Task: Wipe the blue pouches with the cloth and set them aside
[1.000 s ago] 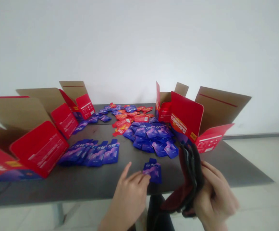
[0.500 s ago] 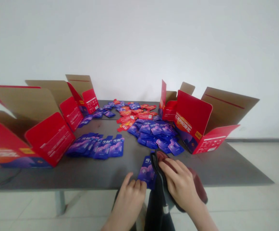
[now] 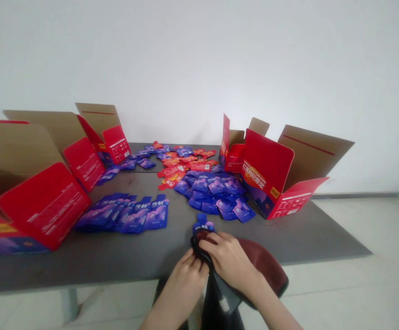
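Note:
A soft maroon item with black edging [image 3: 266, 263] is at the table's front edge; its kind is unclear. My right hand [image 3: 232, 261] lies over it with curled fingers gripping its upper part. My left hand [image 3: 187, 282] is closed at its black left edge, fingertips partly hidden. A dark strip with a pale metal-looking end [image 3: 224, 304] hangs below. Just beyond the item, a purple pouch [image 3: 202, 224] lies flat, its lower part covered. Left of it is an overlapping row of purple pouches [image 3: 133, 214]; further off is a heap of purple pouches [image 3: 216, 185].
Red pouches [image 3: 172, 174] lie behind the heap. Open red cartons stand on both sides: a near right carton [image 3: 268, 176], a far right carton [image 3: 235, 158], a near left carton [image 3: 44, 206] and a far left carton [image 3: 117, 144]. The grey table [image 3: 117, 256] ends before me.
The maroon item and my right hand have moved left over the near purple pouch, covering more of it. My left hand has closed at the item's edge. The view has shifted right.

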Demonstrator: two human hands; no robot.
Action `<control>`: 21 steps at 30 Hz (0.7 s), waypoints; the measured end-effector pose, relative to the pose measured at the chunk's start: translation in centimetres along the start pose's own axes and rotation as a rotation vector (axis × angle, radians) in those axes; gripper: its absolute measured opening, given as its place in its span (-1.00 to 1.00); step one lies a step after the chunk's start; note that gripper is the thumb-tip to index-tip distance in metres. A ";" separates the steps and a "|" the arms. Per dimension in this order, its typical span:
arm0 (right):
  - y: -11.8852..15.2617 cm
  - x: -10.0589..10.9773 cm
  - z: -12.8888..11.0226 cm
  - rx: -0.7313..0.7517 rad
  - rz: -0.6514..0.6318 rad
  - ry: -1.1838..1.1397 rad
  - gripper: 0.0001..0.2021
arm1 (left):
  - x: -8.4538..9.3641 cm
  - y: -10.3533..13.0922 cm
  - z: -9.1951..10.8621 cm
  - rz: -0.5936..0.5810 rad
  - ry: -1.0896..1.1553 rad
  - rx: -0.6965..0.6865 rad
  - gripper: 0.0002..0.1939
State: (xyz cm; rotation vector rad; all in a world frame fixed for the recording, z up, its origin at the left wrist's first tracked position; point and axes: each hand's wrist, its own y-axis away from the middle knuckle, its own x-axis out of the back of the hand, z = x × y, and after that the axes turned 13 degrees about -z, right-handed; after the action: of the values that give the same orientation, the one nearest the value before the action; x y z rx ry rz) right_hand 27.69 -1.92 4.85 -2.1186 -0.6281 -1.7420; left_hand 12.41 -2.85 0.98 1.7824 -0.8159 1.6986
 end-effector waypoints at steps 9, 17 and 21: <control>-4.9 0.8 2.0 -0.082 -0.098 0.194 -0.74 | 0.3 0.4 -0.1 0.076 -0.047 -0.024 -0.64; -1.4 0.9 -0.2 0.083 -0.055 0.171 -0.80 | -0.1 0.6 0.5 0.037 -0.179 -0.022 -0.71; -2.5 -0.2 0.7 0.116 -0.112 0.182 -0.82 | -0.6 0.7 0.6 0.128 -0.212 -0.008 -0.69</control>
State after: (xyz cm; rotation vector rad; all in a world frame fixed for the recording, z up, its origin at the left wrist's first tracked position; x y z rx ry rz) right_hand 26.90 0.55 4.50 -1.8541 -0.7889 -1.8824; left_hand 12.29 -3.70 0.38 1.9654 -1.0459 1.5999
